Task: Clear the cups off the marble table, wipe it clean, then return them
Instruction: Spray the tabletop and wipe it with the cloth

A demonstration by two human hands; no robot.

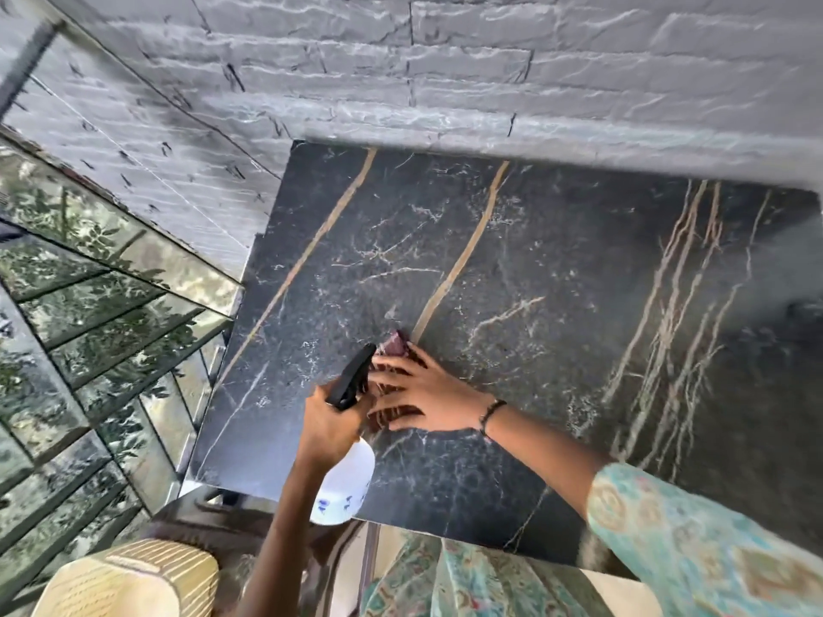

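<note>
Two hands: left (327,423) grips white spray bottle (345,487); right (421,394) (fingers flat) presses cloth (394,345).

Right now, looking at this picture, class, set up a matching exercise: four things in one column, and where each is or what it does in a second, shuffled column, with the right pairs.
Things:
1. left hand
2. right hand
3. cloth
4. marble table

States:
A. dark with tan veins, no cups in view
B. presses flat on the cloth
C. grips the spray bottle
D. reddish, mostly under a hand

Pairs: 1-C, 2-B, 3-D, 4-A
</note>
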